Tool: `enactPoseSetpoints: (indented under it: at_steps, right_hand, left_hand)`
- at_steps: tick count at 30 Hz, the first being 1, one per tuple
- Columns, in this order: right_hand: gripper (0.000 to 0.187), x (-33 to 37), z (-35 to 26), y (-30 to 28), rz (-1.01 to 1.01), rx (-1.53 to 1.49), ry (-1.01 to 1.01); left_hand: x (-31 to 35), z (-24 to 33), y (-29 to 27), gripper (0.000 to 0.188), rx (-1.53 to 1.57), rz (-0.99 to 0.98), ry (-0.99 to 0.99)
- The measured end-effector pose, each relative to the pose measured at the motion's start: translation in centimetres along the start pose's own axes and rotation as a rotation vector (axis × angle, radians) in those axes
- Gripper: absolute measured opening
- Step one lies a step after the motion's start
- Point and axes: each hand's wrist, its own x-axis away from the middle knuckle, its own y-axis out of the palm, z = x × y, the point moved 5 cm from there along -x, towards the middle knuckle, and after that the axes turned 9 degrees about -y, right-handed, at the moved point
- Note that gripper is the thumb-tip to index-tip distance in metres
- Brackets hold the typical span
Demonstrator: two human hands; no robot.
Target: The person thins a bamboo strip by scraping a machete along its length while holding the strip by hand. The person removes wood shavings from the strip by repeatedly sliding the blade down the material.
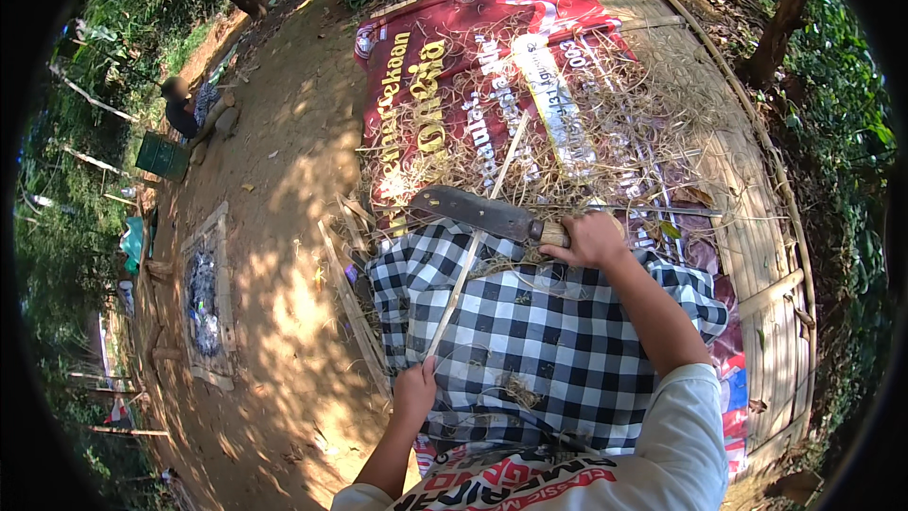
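Note:
My right hand (594,238) is closed round the wooden handle of a broad, dark-bladed machete (478,212). Its blade points left and lies across a long, thin bamboo strip (456,295). The lower end of that strip is gripped in my left hand (414,392), while the rest slants up and away past the blade. Whether the edge bites into the strip, I cannot tell. Under both hands spreads a black-and-white checked cloth (530,331) with a few shavings on it.
Curly shavings (653,114) litter a red printed banner (454,14) on a bamboo platform (747,180). Several strips (355,322) lean at its left edge. On the dirt ground at left are a framed ash pit (203,298), a seated person (184,114) and a green box (163,157).

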Motion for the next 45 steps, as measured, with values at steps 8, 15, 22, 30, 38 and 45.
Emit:
enactPoseSetpoints:
  at_steps: [8,15,22,30,38,45]
  right_hand:
    - [0.079,0.5,-3.7,0.8,-0.045,-0.003,-0.207]
    - [0.078,-0.1,4.2,-1.7,-0.076,0.038,0.052]
    - [0.075,-0.2,-1.6,0.1,0.057,-0.132,0.009]
    - [0.077,-0.7,1.7,-0.8,0.163,0.061,-0.222]
    - [0.073,-0.8,2.5,-2.1,-0.005,0.050,0.122]
    - [0.074,-0.5,-3.6,0.5,0.046,-0.035,-0.223]
  left_hand:
    - [0.7,-0.2,-0.3,0.046,0.030,0.018,0.019]
    - [0.7,-0.2,-1.0,0.042,-0.027,0.030,0.012]
    - [0.4,-1.5,1.1,0.040,0.057,0.065,0.055]
    - [1.0,-1.3,0.1,0.036,0.032,0.072,0.046]
    - [0.5,-0.8,0.1,0.035,0.047,0.073,0.072]
    - [0.5,-1.5,1.0,0.033,0.034,0.128,0.091]
